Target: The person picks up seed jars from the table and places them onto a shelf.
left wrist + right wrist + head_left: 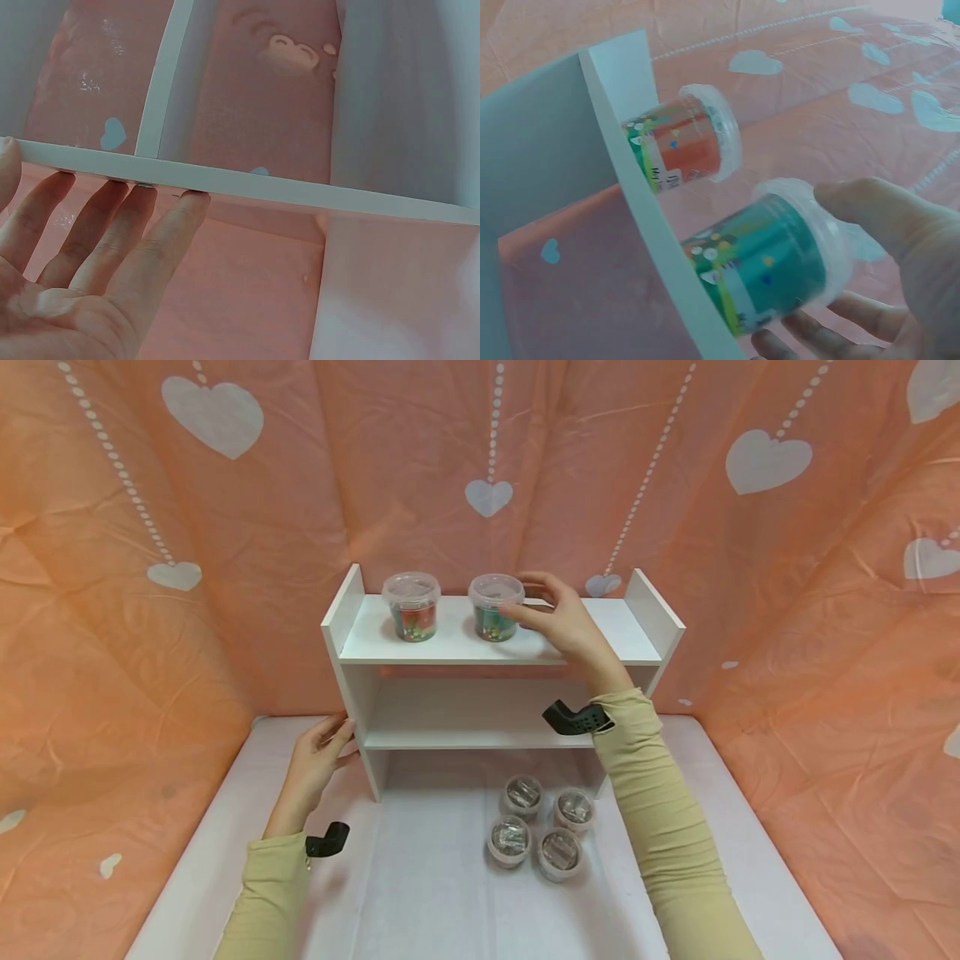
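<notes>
My right hand (557,620) is at a small clear-lidded tub with green contents (495,620), its thumb and fingers on either side of the lid. This tub stands upright on the top board of a white shelf unit (450,652). To its left is a similar tub with red contents (414,614); both show a colourful printed label in the right wrist view. Beside the unit's left side panel, my left hand (313,768) touches the panel with its fingertips. Fairly straight fingers (161,247) meet the white board in the left wrist view.
Several more lidded tubs (558,853) are grouped on the white table (420,893), in front of the unit and right of its middle. A lower shelf board (450,727) lies under the top one. Orange cloth with hearts (420,460) hangs behind and at both sides.
</notes>
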`<act>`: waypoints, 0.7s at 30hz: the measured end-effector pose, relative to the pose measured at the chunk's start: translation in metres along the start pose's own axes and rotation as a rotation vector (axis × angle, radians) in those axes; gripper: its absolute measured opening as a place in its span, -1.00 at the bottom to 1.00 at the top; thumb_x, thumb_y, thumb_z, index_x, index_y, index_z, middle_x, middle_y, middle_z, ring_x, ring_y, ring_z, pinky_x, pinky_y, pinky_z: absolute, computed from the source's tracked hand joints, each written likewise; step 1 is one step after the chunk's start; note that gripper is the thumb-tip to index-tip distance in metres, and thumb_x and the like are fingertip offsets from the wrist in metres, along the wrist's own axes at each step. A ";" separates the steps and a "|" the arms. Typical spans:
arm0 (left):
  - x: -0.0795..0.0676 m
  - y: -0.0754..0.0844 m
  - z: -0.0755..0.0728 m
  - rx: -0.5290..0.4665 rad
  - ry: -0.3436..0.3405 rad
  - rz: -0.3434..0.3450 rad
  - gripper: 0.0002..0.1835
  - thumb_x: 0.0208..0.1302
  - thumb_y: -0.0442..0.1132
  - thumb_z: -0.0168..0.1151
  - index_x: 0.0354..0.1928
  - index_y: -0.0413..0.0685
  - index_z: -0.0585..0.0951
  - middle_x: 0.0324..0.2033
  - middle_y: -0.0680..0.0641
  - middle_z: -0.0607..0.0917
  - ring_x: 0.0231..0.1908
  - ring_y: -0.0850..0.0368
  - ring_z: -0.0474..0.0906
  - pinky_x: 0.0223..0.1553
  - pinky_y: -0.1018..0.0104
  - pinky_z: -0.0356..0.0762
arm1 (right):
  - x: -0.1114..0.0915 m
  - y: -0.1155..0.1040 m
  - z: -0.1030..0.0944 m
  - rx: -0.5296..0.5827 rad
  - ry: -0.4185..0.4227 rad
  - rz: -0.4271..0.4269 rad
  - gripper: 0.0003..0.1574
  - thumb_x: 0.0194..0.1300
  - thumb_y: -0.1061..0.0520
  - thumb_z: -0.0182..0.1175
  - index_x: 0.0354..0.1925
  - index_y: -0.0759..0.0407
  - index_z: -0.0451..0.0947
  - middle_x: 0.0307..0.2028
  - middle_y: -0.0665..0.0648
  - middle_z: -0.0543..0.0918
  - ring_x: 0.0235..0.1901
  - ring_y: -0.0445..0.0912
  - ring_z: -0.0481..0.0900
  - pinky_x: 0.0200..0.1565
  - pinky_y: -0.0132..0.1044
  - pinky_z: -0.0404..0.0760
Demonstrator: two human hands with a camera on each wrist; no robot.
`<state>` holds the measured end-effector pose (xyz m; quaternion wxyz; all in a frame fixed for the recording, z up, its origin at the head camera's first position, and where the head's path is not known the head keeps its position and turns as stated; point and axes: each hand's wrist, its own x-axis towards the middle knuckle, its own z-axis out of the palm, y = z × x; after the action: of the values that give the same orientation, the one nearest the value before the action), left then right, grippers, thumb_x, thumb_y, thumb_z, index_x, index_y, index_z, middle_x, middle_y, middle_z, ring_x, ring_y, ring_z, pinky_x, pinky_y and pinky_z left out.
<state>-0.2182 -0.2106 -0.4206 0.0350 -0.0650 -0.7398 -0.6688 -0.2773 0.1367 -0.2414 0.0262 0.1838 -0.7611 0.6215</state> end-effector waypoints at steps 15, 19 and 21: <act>0.002 -0.003 0.000 0.015 0.010 0.012 -0.36 0.45 -0.04 0.03 0.39 -0.33 0.22 0.29 -0.31 0.31 0.20 -0.21 0.32 0.04 -0.02 0.50 | -0.022 -0.001 -0.023 0.192 -0.023 -0.058 -0.46 0.36 0.23 0.16 0.26 0.30 0.33 0.16 0.33 0.41 0.16 0.20 0.38 0.22 0.02 0.40; 0.002 -0.003 0.001 0.008 0.006 0.017 -0.35 0.45 -0.05 0.03 0.39 -0.35 0.21 0.29 -0.33 0.29 0.21 -0.24 0.31 0.05 -0.08 0.47 | -0.031 -0.003 -0.027 0.214 -0.019 -0.092 -0.54 0.38 0.23 0.13 0.21 0.27 0.38 0.13 0.40 0.41 0.17 0.21 0.40 0.23 -0.03 0.41; 0.002 -0.003 0.001 0.008 0.007 0.015 -0.35 0.45 -0.05 0.03 0.39 -0.34 0.21 0.30 -0.33 0.28 0.21 -0.24 0.31 0.05 -0.08 0.47 | -0.036 -0.003 -0.028 0.226 -0.021 -0.105 -0.56 0.39 0.23 0.12 0.20 0.27 0.40 0.12 0.42 0.41 0.16 0.18 0.42 0.22 -0.05 0.43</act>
<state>-0.2201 -0.2100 -0.4231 0.0429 -0.0681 -0.7418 -0.6658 -0.2485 0.1721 -0.2422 0.0297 0.2315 -0.6759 0.6991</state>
